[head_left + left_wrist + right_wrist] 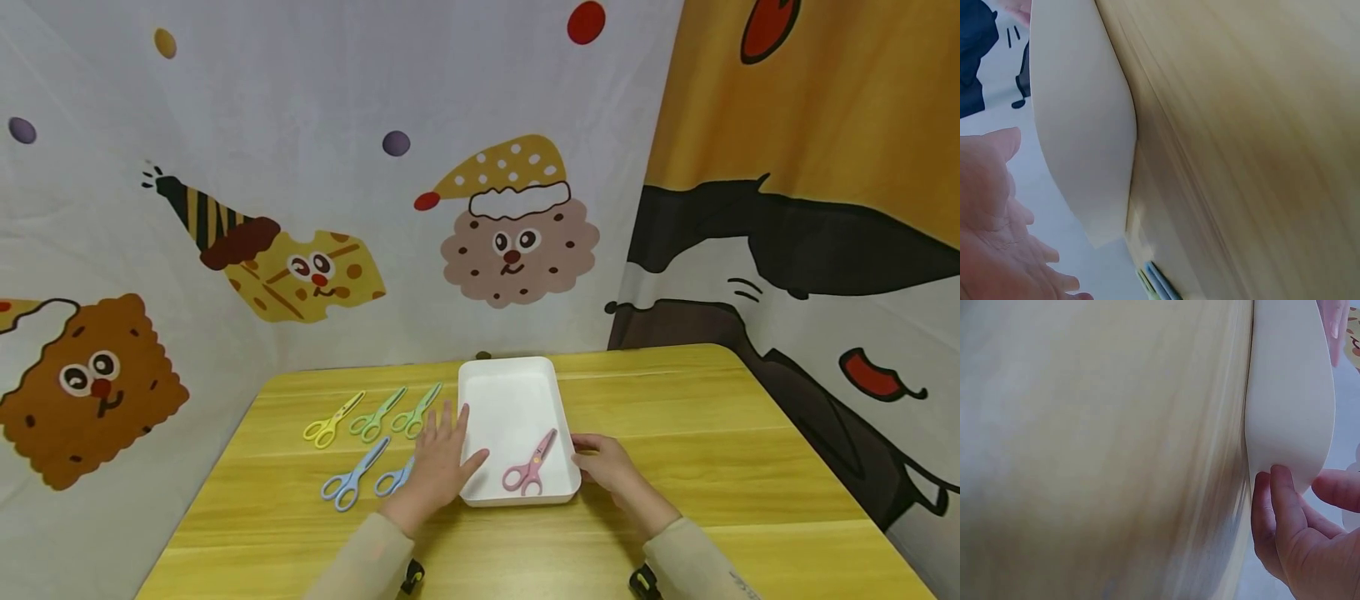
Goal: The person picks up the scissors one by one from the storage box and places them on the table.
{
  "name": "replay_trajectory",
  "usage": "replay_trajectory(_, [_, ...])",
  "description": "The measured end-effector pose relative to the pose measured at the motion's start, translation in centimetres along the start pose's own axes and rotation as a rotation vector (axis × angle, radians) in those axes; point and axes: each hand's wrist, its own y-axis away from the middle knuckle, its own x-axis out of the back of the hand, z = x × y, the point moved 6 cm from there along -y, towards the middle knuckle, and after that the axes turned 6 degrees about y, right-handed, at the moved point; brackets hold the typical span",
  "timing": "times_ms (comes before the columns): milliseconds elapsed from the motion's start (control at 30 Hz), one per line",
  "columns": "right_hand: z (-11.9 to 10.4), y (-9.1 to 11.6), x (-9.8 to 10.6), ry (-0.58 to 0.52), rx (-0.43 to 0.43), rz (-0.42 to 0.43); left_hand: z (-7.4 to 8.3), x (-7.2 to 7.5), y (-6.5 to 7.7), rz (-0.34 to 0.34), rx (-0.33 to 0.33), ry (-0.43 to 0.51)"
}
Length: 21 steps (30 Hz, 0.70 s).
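A white tray (pixel 510 400) lies on the table with a pair of pink scissors (pixel 531 465) in its near part. My left hand (pixel 438 467) is spread at the tray's left edge, fingers straight, partly covering a pair of blue scissors (pixel 395 480). In the left wrist view that palm stands beside the tray's wall (pixel 1085 125) and holds nothing. At the right near corner my right hand (pixel 607 463) holds the tray's side. The right wrist view has its curled fingers (pixel 1282 494) against the outer wall and the thumb by the rim.
Left of the tray lie yellow scissors (pixel 330 425), two pairs of green scissors (pixel 372 423), and another blue pair (pixel 348 483). A wood-grain table (pixel 675 400) carries everything. A printed curtain (pixel 337 150) hangs behind its far edge.
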Motion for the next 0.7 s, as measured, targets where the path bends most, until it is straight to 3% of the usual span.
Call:
replay_trajectory(500, [0.1, -0.1, 0.0, -0.001, -0.001, 0.006, 3.0, -1.6, -1.1, -0.015, -0.041, -0.077])
replay_trajectory(700, [0.0, 0.0, 0.0, -0.01, 0.004, 0.0, 4.0, -2.7, -1.4, -0.067, -0.069, -0.067])
